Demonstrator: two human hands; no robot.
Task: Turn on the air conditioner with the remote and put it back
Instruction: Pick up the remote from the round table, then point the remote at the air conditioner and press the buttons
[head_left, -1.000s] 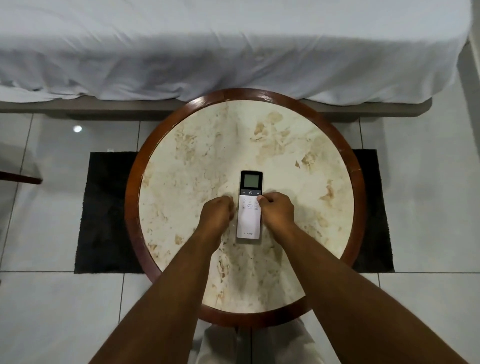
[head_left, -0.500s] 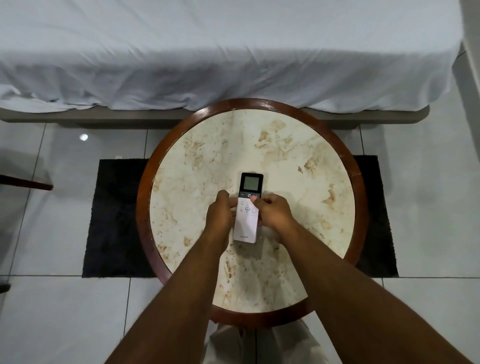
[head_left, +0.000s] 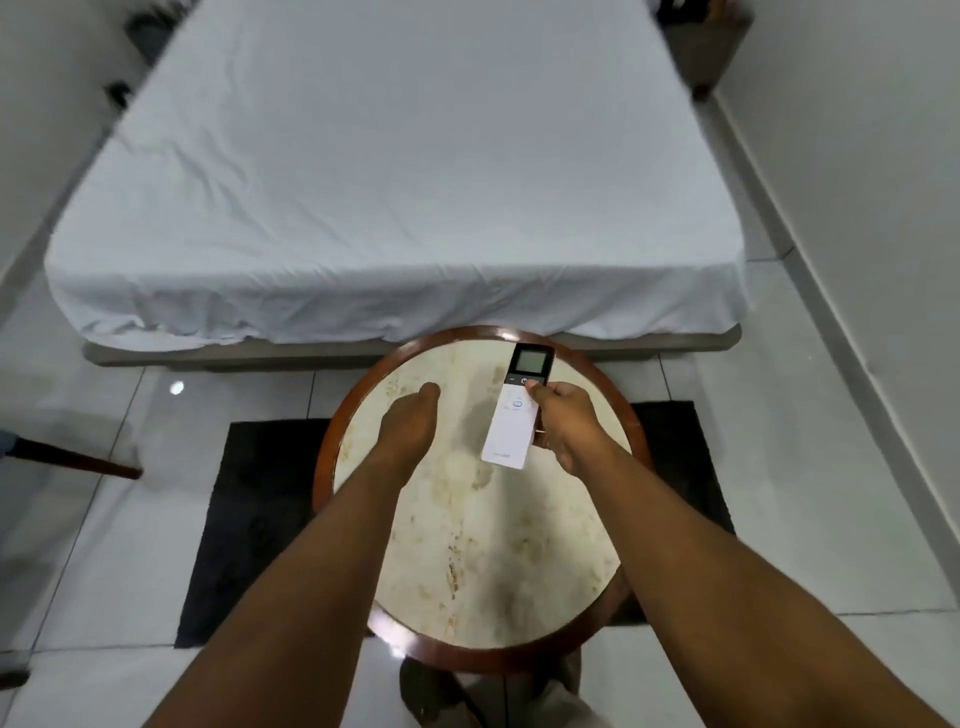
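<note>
The right hand (head_left: 569, 428) holds the remote (head_left: 517, 405) lifted above the round table (head_left: 332, 457), fingers wrapped along its right edge and the thumb laid across its face near the row of small buttons under the screen. The remote is a slim, flat rectangular slab: a dark upper section carrying a pale grey display, and a smooth white lower body with a faint blue-ringed button and small lettering near the bottom edge. It tilts slightly, its screen end pointing away from the person, toward the bed (head_left: 395, 171).

The left hand (head_left: 410, 418) holds nothing; it hovers over the left part of the tabletop, its fingers loosely curled and pointing forward, well clear of the remote.

The table has a cream, stone-like top mottled with tan patches, circled by a glossy reddish-brown wooden rim. It stands on a dark, coarse rectangular rug (head_left: 254, 519) laid over shiny pale floor tiles (head_left: 93, 519) that catch a small spot of light. The bed beyond is broad and rectangular, covered with a white sheet that is lightly creased and falls in soft wrinkles over its near edge, above a plain grey base.
</note>
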